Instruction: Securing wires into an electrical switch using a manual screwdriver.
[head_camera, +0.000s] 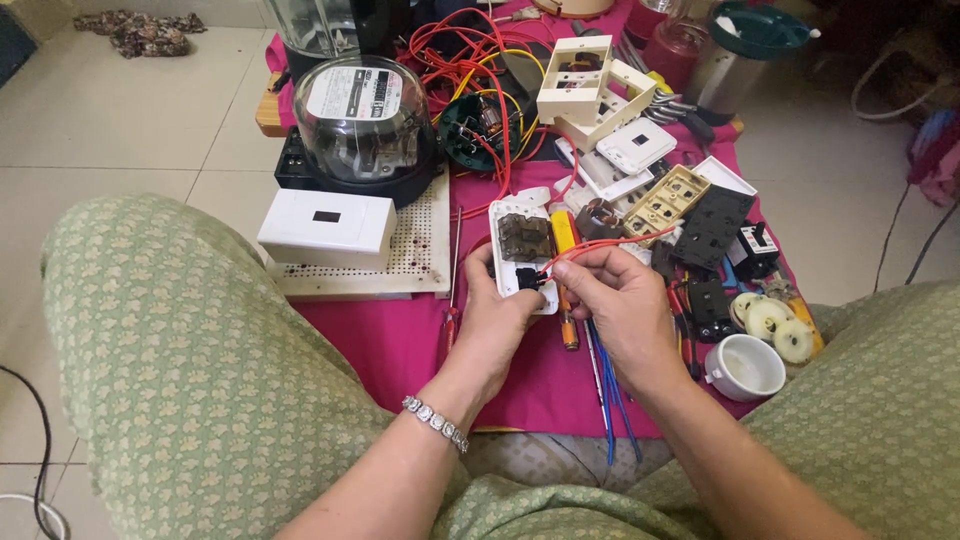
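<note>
Left hand (497, 312) grips white switch plate (522, 247); right hand (622, 300) pinches red wire (612, 240).

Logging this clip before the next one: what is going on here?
A person sits on the floor over a pink cloth strewn with electrical parts. The left hand holds a white switch plate, back side up. The right hand pinches a red wire at a small black part on the plate. An orange-handled screwdriver lies beside it, an electricity meter farther back.
</note>
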